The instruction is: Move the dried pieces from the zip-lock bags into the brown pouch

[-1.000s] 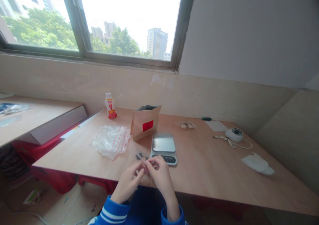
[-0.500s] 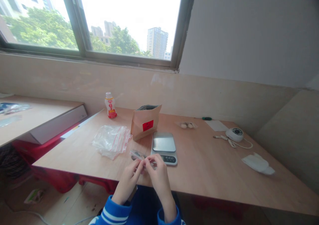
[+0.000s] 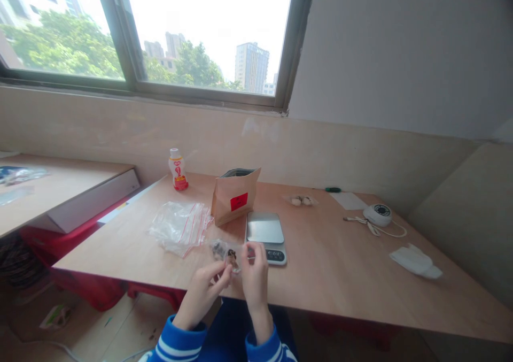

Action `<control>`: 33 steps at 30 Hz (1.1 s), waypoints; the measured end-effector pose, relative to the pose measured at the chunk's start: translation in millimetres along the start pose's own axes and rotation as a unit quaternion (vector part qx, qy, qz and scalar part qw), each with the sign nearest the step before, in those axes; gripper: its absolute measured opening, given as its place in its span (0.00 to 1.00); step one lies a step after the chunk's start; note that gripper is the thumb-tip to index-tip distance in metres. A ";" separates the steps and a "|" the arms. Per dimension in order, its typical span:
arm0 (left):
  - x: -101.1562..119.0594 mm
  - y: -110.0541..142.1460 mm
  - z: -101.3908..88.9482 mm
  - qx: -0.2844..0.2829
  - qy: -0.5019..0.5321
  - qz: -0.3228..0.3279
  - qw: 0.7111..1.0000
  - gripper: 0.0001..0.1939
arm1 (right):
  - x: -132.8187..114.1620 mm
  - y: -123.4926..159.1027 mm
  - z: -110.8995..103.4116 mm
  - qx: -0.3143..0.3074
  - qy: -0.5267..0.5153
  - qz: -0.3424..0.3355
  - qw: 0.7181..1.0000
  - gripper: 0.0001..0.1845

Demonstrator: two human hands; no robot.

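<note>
My left hand [image 3: 204, 291] and my right hand [image 3: 254, 272] meet at the near edge of the wooden table [image 3: 340, 260]. Both pinch a small clear zip bag [image 3: 226, 253] with dark bits inside, held just above the tabletop. Right behind my right hand sits a silver kitchen scale [image 3: 266, 236]. An open brown paper pouch [image 3: 234, 195] with a red label stands behind the scale. A pile of clear zip bags [image 3: 180, 225] with red strips lies to the left of my hands.
A small drink bottle [image 3: 178, 170] stands at the back left. Another small bag with pale pieces [image 3: 301, 201], a green pen [image 3: 332, 190], a white round device with a cable [image 3: 377, 215] and a white cloth [image 3: 416, 262] lie to the right. A second table [image 3: 60, 191] stands left.
My hands have drawn slightly apart and lifted the small bag, so its dark contents now show between my fingers. Nothing else on the table has moved.
</note>
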State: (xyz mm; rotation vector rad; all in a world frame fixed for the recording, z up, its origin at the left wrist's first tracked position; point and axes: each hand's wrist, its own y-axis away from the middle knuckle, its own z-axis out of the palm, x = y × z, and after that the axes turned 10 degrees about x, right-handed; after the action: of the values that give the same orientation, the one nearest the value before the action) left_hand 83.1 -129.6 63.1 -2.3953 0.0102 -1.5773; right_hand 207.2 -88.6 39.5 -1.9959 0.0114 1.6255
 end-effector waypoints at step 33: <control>-50.7 -68.0 40.2 0.159 0.566 -0.221 0.778 0.18 | -20.8 -110.3 21.9 -0.416 0.049 -0.114 0.901 0.12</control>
State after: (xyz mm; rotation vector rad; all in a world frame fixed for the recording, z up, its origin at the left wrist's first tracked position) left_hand 89.1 -47.3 18.1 -0.9200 -0.5559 -2.7050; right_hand 220.1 6.7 101.3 -2.5480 -0.9956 1.4964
